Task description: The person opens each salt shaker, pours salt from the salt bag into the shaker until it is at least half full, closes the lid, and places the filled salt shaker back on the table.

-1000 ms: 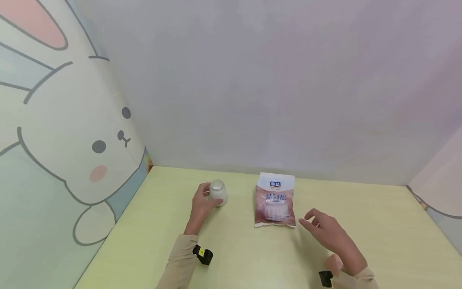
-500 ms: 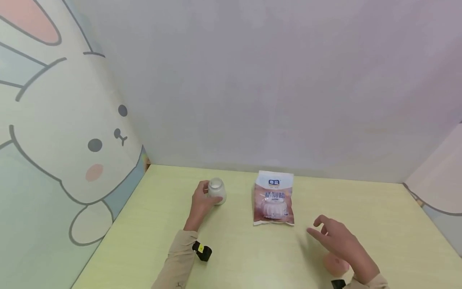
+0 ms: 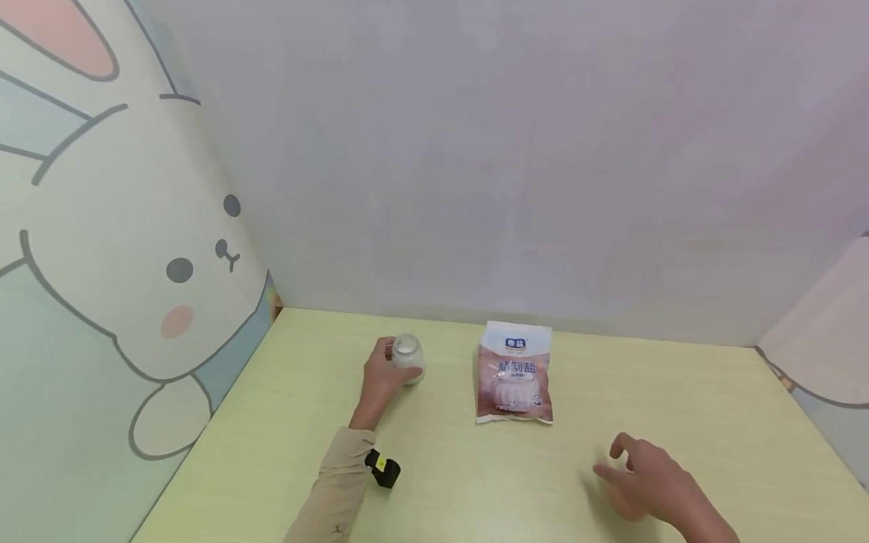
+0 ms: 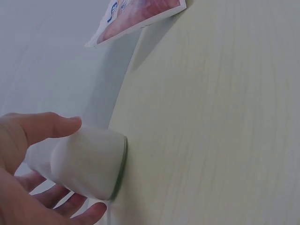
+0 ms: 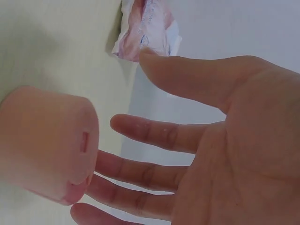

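My left hand [image 3: 379,383] grips a small glass jar [image 3: 409,360] with white contents at the left of the table. In the left wrist view the thumb lies along one side of the jar [image 4: 89,161] and the fingers curl round the other. At the lower right, my right hand [image 3: 657,479] is open and holds nothing. Below it, partly hidden by the hand, is a pink cylindrical piece [image 3: 623,507]. The right wrist view shows this pink cylinder [image 5: 42,140] with a small slot in its end, the spread fingertips close beside it.
A brown and white bag of salt [image 3: 514,377] lies on the pale yellow table [image 3: 462,475] between the hands, near the back wall [image 3: 509,188]. A rabbit is pictured on the left wall [image 3: 136,264].
My right hand has drawn back to the lower right, away from the salt bag and over the pink cylinder. My left hand keeps its grip on the jar.
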### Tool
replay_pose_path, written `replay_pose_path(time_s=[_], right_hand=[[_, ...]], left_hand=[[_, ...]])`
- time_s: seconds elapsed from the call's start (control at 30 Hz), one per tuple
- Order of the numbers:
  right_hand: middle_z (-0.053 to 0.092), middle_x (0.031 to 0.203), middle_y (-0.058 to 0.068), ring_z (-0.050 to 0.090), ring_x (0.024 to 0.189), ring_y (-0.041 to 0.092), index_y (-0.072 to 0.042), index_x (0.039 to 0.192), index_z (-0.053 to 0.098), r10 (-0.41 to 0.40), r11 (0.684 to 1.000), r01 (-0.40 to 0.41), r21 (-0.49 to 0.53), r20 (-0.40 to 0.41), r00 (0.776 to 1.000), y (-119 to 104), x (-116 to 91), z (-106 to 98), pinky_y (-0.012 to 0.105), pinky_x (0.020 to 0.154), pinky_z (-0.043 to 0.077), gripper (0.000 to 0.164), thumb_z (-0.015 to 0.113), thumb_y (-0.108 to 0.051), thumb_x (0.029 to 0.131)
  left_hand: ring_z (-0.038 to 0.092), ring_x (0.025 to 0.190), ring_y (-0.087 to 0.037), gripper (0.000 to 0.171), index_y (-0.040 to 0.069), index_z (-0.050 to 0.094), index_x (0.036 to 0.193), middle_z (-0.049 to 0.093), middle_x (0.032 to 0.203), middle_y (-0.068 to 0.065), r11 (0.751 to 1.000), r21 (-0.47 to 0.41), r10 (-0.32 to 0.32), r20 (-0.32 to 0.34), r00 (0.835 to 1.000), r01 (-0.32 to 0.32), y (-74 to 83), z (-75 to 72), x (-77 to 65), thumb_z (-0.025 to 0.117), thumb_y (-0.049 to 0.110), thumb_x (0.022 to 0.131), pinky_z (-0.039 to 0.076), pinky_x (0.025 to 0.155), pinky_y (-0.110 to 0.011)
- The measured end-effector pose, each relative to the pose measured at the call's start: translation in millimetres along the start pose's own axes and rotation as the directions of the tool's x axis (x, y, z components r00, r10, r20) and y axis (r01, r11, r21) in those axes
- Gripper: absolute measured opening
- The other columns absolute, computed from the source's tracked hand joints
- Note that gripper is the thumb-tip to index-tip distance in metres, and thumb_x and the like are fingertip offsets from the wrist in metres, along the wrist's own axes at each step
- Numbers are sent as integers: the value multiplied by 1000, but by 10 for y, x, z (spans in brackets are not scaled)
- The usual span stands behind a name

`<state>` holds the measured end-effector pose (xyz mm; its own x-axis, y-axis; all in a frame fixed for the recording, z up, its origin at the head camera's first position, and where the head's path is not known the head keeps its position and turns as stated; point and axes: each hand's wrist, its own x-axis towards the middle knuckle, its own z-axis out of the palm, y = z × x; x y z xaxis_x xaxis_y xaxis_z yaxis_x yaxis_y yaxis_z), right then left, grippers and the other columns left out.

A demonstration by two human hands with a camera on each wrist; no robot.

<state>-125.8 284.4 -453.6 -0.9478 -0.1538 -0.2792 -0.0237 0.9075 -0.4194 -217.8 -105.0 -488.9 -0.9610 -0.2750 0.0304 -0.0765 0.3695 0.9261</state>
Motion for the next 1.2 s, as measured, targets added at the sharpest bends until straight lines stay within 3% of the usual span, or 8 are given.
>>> replay_pose_path(time_s=[0.2, 0.47, 0.73, 0.97, 1.2], right_hand=[[58, 81, 0, 52, 72, 16, -8, 93, 55, 40, 999, -39, -27, 25, 999, 96, -77, 82, 37, 54, 44, 40, 70, -43, 81], [47, 64, -1, 43, 61, 15, -9, 85, 53, 61, 998, -61, 21, -5, 998, 158, -143, 127, 29, 52, 35, 21, 67, -20, 73], [41, 59, -2, 40, 58, 13, -7, 86, 53, 24, 998, -23, 51, -15, 1000, 195, -157, 111, 27, 55, 34, 21, 64, -14, 69], [45, 58, -1, 42, 58, 14, -5, 88, 55, 27, 996, -25, 86, -25, 999, 191, -146, 103, 25, 54, 35, 23, 65, -13, 69], [47, 65, 0, 44, 63, 14, -5, 88, 56, -51, 996, 58, 68, -94, 994, 181, -131, 52, 25, 54, 37, 24, 69, -12, 69]], left_hand=[[56, 103, -30, 62, 9, 55, 117, 61, 107, -12, 1000, 10, 8, -47, 999, -8, -9, 6, 9, 86, 7, 63, 48, 87, -49], [57, 101, -29, 62, 9, 57, 114, 62, 104, -11, 1000, 4, 24, -53, 998, -24, -19, -2, 10, 87, 8, 60, 48, 86, -49], [56, 102, -29, 60, 10, 59, 112, 63, 104, -10, 999, 0, 41, -46, 998, -41, -17, 8, 11, 87, 7, 59, 47, 88, -50], [56, 103, -30, 59, 8, 61, 110, 64, 105, -12, 997, 0, 76, -59, 995, -76, -4, 5, 3, 86, 3, 57, 43, 91, -52], [55, 103, -30, 58, 9, 62, 109, 63, 106, -12, 996, 3, 89, -56, 994, -89, 4, 32, -6, 85, 0, 56, 42, 92, -52]])
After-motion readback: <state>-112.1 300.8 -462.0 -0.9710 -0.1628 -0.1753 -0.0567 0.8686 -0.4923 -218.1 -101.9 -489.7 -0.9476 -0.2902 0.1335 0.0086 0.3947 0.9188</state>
